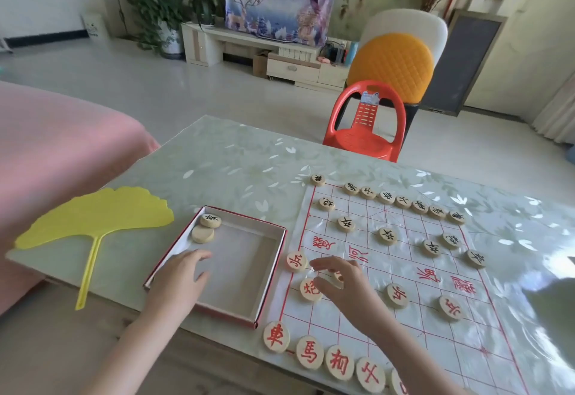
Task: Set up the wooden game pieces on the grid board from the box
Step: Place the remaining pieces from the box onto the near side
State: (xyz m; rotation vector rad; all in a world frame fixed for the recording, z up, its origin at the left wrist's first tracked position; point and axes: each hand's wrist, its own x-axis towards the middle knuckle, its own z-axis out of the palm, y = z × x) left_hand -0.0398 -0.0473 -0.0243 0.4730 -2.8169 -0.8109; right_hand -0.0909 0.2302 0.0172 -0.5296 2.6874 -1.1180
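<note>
Piece [338,277] pinched in right hand [347,287] mostly hidden, perhaps red-marked, bottom-row piece [399,383] cut off

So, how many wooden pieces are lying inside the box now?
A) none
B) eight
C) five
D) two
D: only two pieces show in the box, side by side in its far left corner, one with a black character up and one with a blank face.
</note>
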